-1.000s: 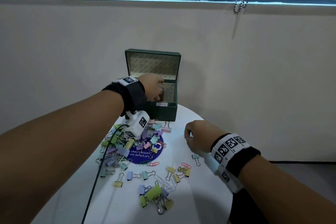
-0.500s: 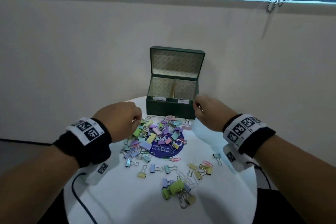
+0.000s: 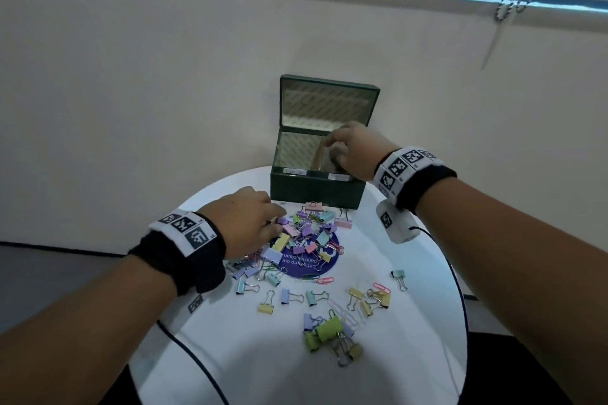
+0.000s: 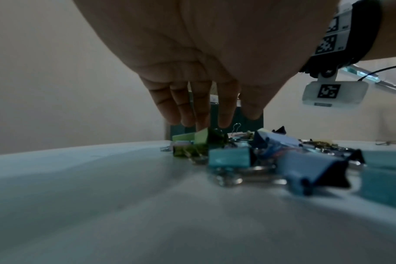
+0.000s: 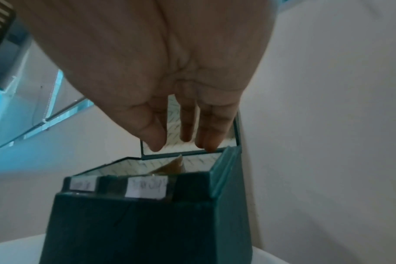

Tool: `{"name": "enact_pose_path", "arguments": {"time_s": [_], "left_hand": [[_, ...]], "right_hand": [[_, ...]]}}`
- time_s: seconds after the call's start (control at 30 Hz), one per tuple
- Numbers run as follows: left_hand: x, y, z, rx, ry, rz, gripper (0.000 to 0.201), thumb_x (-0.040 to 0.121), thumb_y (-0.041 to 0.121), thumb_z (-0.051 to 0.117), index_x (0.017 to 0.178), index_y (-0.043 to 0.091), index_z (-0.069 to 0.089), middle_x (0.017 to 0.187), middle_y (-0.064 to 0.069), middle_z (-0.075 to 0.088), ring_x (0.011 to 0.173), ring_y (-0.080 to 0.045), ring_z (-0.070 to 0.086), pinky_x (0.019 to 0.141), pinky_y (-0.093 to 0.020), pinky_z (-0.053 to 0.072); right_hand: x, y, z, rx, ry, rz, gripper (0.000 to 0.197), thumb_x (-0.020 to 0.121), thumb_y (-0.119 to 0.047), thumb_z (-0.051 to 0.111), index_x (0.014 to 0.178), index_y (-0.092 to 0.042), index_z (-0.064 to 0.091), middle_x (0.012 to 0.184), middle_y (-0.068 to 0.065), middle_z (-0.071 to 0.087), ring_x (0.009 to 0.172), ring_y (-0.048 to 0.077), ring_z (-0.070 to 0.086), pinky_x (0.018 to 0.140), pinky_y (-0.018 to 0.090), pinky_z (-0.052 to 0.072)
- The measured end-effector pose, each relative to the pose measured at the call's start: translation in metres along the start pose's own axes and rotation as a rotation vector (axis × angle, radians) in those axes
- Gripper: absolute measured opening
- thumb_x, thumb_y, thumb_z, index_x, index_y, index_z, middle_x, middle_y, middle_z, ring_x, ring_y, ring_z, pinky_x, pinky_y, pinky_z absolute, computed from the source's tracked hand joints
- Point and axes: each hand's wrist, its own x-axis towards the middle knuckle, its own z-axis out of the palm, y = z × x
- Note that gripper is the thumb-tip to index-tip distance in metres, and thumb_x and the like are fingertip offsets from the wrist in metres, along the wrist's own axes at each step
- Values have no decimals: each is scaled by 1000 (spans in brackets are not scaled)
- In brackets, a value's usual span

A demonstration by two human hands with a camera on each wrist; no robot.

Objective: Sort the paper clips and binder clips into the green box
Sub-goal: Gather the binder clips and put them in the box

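Pile of pastel binder clips (image 3: pixel 302 237) and paper clips heaped mid-table, just before green box (image 3: pixel 316 189). Left hand (image 3: pixel 245 223) lowered onto pile's left edge, straight fingers (image 4: pixel 201 114) touching a green clip (image 4: pixel 200 137). Right hand (image 3: pixel 353 149) above box's right compartment, fingers loose, empty. Box lid upright; contents hidden. White round table (image 3: pixel 230 355) bare toward near edge.
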Motion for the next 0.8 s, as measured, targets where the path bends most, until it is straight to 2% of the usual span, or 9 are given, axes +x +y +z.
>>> {"name": "enact_pose_path", "arguments": {"time_s": [0.1,0.17,0.2,0.27,0.33,0.37,0.53,0.7,0.8], "left_hand": [[2,4,3,27,-70,67,52,99,60,31,147,42,37,139,9,47,126,-16,38,105,-38,38],[4,6,4,59,-98,97,55,97,65,29,147,44,35,144,10,43,130,-17,35,107,-38,36],[4,6,4,68,-104,104,55,96,67,30,146,45,37,145,10,43,130,-18,35,106,-38,36],[4,6,4,57,-84,107,53,93,70,34,140,47,44,139,11,46,126,-16,37,104,-36,37],[3,7,3,25,-52,96,47,91,70,40,131,47,53,129,12,49,120,-12,38,101,-35,39],[2,8,2,9,-42,86,44,91,69,43,125,45,57,125,13,49,118,-11,39,100,-34,39],[1,10,0,-12,-16,32,31,89,63,52,98,37,66,111,14,49,108,-9,41,93,-32,42],[0,7,0,-10,27,4,22,93,45,53,103,32,67,113,7,53,110,-15,45,94,-36,45],[0,5,-1,-2,32,-25,23,96,45,50,106,32,65,112,6,52,108,-17,45,92,-37,45]], "right_hand": [[-27,-1,-6,-6,6,-24,24,89,-6,54,99,-24,66,104,-3,57,92,21,60,82,34,53],[-47,-7,-4,-14,-98,-65,21,91,-9,55,91,-28,64,94,-6,63,88,17,63,84,35,57],[-56,-13,-1,-23,-172,-86,21,93,-12,54,95,-29,66,95,-8,66,88,15,63,87,35,57],[-67,-22,10,-68,-295,-135,27,98,-16,52,113,-29,70,110,-8,70,97,13,64,95,34,54],[-67,-28,22,-117,-367,-156,35,99,-16,50,126,-30,67,127,-6,66,112,18,63,102,36,50],[-66,-31,27,-143,-390,-154,35,99,-17,50,127,-30,67,129,-5,66,115,20,62,103,38,50],[-53,-42,42,-133,-368,-50,24,99,-27,51,112,-21,70,107,1,70,97,23,64,87,36,55],[-44,-44,48,-143,-354,-8,21,95,-17,54,108,-18,70,104,1,70,93,23,66,81,31,56],[-43,-43,50,-130,-381,8,15,92,-15,59,98,-17,72,100,-1,68,94,22,66,80,29,54]]}}
